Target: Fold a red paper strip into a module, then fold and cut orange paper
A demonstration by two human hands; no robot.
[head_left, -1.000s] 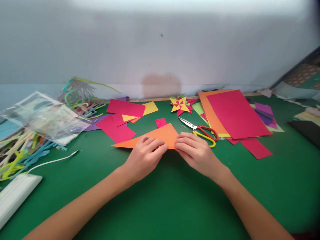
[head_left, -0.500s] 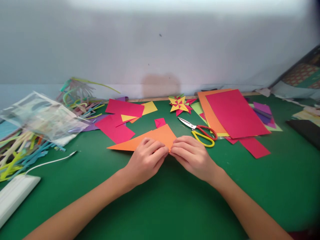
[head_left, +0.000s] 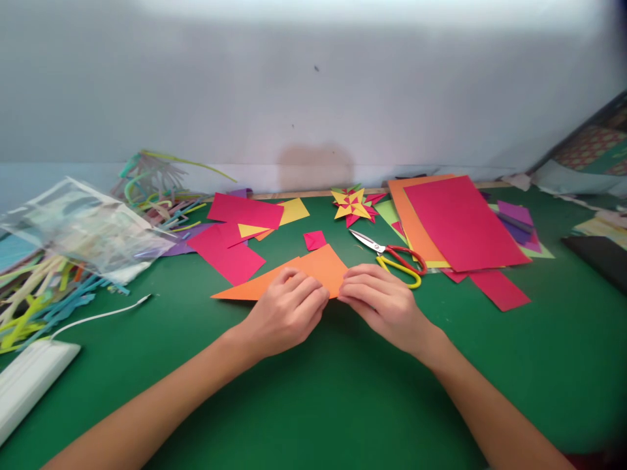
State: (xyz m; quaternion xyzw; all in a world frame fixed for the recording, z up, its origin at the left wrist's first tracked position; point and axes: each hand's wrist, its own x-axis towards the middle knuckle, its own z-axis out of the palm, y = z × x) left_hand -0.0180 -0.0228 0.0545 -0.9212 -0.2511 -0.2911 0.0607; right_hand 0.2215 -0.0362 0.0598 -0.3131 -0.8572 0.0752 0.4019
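Two pinches, my left hand (head_left: 287,310) and right hand (head_left: 386,303) close together, grip the orange paper's (head_left: 323,266) near edge above the green table (head_left: 337,405), seemingly to stop slipping. Beyond lie the scissors (head_left: 368,243), likely parked within reach, then the paper star (head_left: 353,207), perhaps set back for safety.

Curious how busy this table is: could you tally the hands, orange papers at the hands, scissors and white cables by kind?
Left hand and right hand: 2
Orange paper at the hands: 1
Scissors: 1
White cable: 1
Total: 5
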